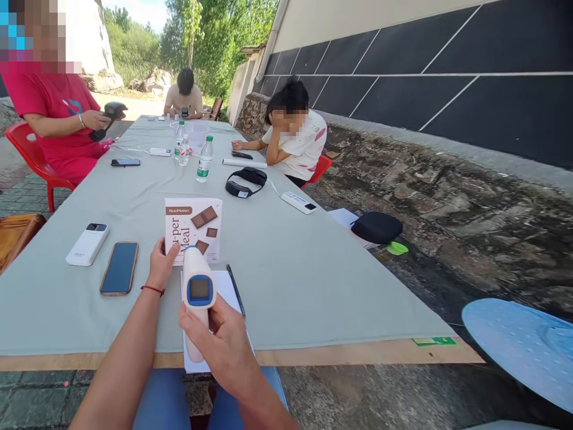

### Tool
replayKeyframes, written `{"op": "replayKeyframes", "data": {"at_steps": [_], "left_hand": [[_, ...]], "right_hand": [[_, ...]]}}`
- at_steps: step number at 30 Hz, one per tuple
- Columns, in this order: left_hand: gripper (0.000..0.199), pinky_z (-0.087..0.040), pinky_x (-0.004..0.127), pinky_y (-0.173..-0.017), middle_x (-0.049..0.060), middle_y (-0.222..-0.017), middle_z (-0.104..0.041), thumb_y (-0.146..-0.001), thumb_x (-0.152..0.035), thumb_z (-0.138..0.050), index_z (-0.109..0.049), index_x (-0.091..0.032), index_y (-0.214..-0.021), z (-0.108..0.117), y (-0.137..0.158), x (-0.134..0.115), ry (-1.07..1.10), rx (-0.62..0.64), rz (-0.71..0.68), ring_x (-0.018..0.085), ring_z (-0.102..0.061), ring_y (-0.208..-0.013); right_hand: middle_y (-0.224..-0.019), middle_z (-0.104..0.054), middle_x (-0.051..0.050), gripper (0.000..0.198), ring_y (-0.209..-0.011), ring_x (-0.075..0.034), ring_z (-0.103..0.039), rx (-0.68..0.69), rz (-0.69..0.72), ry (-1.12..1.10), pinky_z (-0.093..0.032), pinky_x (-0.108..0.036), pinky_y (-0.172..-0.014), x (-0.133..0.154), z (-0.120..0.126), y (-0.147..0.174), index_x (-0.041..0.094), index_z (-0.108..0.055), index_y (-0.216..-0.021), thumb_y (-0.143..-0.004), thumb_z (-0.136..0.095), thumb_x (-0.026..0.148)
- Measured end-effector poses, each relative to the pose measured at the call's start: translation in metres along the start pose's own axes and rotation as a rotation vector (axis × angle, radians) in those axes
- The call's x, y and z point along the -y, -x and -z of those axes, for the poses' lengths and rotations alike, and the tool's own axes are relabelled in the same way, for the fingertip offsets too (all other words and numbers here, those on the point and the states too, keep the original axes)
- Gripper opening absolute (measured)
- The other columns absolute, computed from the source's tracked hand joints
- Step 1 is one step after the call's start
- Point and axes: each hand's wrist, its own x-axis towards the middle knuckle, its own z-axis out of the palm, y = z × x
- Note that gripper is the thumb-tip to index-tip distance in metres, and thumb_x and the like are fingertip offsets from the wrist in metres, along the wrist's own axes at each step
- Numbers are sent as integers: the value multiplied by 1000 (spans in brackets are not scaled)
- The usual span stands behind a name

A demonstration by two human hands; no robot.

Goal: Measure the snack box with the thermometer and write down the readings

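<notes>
My right hand (224,340) is wrapped around the handle of a white infrared thermometer (194,269), whose blue-framed screen faces me and looks blank. Just beyond it, a white box (206,222) printed with chocolate pieces and "NutriMotion" stands upright on the table. My left hand (162,263) grips the box at its lower left edge, thumb on the front; the other fingers are mostly hidden. White paper (224,283) lies under the thermometer, with a black pen (235,291) along its right side.
On the grey-covered table (313,286) lie a phone (120,269), a white power bank (88,245), a black headset (246,181) and another power bank (298,202). Water bottles (205,159) stand farther back. Three people sit around the table. A blue dotted round object (523,346) is at right.
</notes>
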Motion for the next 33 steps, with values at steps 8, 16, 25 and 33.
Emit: {"op": "replayKeyframes", "data": {"at_steps": [8,16,25,33], "left_hand": [[65,-52,42,-95,15,-120,-72,-67,-56,-80,-65,-14,-114,1,0,-6,-50,17,9,30,-67,-111],[67,-50,42,-100,17,-125,-70,-68,-54,-82,-64,-13,-117,4,1,-8,-73,3,17,30,-64,-116],[64,-48,45,-106,16,-132,-66,-72,-47,-81,-61,-15,-124,3,0,-7,-96,2,50,31,-61,-124],[66,-47,44,-106,18,-133,-64,-75,-49,-77,-57,-13,-126,3,-3,-3,-154,33,21,30,-60,-124]], "right_hand": [[-73,-61,-1,28,-66,-15,-54,-69,-35,15,-47,-26,-60,-14,17,-3,18,-66,-85,-79,-68,45],[-89,-70,-6,51,-77,-21,-60,-336,-57,259,-48,-30,-69,-47,73,-30,16,-69,-109,-73,-66,52],[-103,-73,-6,41,-87,-24,-64,-413,-442,976,-41,-31,-69,-95,152,-60,24,-64,-123,-86,-54,41],[-120,-67,-13,44,-111,-27,-63,-358,-487,1192,-45,-33,-78,-114,161,-65,19,-58,-132,-94,-53,41]]}}
